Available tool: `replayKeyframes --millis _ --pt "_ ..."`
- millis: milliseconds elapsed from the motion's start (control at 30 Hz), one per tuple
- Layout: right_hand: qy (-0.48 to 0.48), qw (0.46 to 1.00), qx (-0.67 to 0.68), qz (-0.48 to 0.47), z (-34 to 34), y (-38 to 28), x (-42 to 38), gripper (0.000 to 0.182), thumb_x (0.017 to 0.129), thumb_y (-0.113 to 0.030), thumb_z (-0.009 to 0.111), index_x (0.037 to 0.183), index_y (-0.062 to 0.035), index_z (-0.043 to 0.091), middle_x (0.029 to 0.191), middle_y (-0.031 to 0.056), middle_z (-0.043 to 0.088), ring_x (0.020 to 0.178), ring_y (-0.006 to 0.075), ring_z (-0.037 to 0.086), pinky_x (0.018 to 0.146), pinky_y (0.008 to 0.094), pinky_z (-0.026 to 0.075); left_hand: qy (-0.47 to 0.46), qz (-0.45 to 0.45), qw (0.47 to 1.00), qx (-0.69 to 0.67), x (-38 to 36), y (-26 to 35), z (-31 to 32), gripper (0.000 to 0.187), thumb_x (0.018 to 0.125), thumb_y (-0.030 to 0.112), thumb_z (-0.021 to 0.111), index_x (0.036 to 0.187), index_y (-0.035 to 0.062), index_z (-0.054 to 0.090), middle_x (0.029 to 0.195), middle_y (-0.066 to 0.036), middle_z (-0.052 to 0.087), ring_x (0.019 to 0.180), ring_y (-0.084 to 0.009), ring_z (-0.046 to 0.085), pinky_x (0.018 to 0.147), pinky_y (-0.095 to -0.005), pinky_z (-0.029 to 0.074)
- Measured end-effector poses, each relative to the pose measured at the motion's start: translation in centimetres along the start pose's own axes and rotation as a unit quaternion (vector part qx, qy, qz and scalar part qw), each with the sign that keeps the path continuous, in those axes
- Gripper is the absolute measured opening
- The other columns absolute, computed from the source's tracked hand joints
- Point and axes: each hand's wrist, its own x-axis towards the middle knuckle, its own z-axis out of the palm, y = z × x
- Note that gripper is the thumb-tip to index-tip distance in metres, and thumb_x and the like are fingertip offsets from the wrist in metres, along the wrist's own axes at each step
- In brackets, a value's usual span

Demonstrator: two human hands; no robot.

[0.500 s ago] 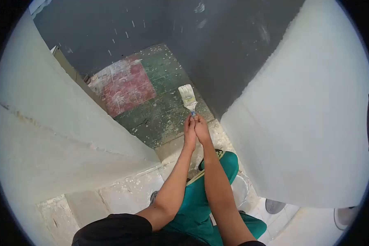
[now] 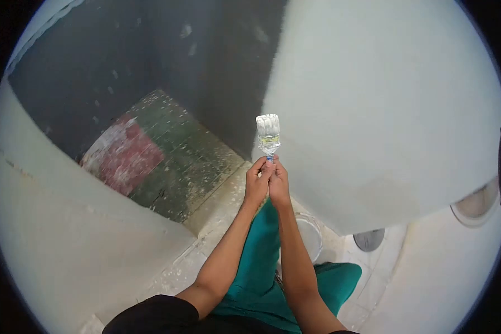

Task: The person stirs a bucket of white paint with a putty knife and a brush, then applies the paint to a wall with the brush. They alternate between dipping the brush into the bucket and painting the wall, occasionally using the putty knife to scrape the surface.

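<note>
A paintbrush (image 2: 269,133) points upward and away from me, its bristles coated in white paint and its metal band smeared with white and yellowish marks. Both hands are closed around its blue handle, which they mostly hide. My left hand (image 2: 256,181) grips from the left side, and my right hand (image 2: 278,181) from the right, the two pressed together. Behind the bristles is a white wall (image 2: 367,111), close to its border with a dark grey wall (image 2: 217,61); the brush appears apart from both.
A white bucket (image 2: 309,236) stands on the floor beside my right leg. Near it lies a grey round object (image 2: 369,240). Paint-spattered green and red floor tiles (image 2: 172,139) lie ahead, bounded on the left by a pale wall (image 2: 83,206). Another round container (image 2: 476,205) is at far right.
My view has turned to the right, so the grey recess and tiles sit further left. The brush, held in both hands, has swung from before the tiles to before the white wall.
</note>
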Motion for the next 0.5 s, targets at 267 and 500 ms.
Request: replayKeyframes --millis 267,500 --pt "0.183 0.976 0.064 -0.101 -7.9 -4.8 -9.0 0.03 0.105 -0.017 0.044 0.125 0.0013 0.056 0.106 0.0024 0.061 0.094 0.0089 0.055 0.085 0.025 0.045 -0.212 -0.076 0.974 0.023 -4.8 -0.6 9.4 0.025 0.098 0.015 0.057 0.113 -0.0022 0.065 0.096 -0.002 0.065 0.086 -0.0086 0.055 0.081 -0.0245 0.045" --pt "0.525 0.831 0.009 -0.184 -11.9 -7.8 -26.9 0.032 0.107 -0.018 0.038 0.124 0.0034 0.053 0.098 0.0017 0.056 0.084 0.0066 0.049 0.074 0.0223 0.043 -0.473 -0.234 0.849 -0.017 -19.6 -1.0 19.3 0.019 0.095 0.012 0.058 0.103 -0.0024 0.068 0.092 -0.002 0.066 0.083 -0.0082 0.056 0.074 -0.0238 0.046"
